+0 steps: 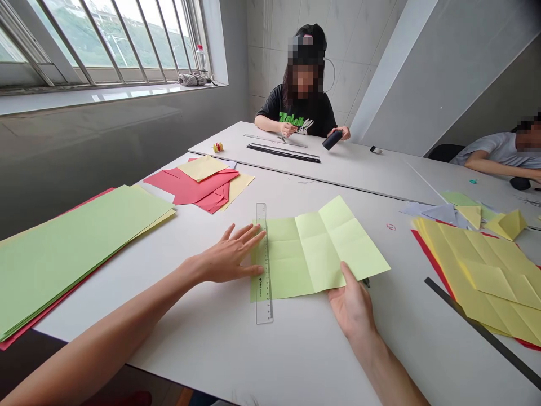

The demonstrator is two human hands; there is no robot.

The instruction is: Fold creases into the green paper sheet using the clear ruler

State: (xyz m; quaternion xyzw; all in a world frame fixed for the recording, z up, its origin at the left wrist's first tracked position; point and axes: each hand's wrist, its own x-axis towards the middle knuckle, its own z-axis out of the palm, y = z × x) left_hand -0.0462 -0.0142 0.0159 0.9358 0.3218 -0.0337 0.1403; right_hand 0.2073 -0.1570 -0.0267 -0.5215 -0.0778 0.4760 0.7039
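Observation:
A light green sheet of paper [291, 265] with crossing fold creases lies in front of me, its right part lifted off the table. Across its left edge rests a clear ruler [264, 307], upright in the view. My left hand [236, 254] is spread flat, with fingertips and thumb pressing on the ruler. The near right edge of the sheet is gripped by my right hand [353, 304], thumb on top and the other fingers hidden underneath. A small dark object [366, 282] shows just behind that hand; its kind cannot be made out.
Green sheets [84, 242] are stacked at left, over yellow and red ones. Red envelope-like papers [190, 186] lie beyond. Creased yellow sheets [499, 276] and a dark strip [477, 327] lie at right. A person [302, 107] sits opposite holding a black cylinder [332, 139]; another person [494, 152] leans at far right.

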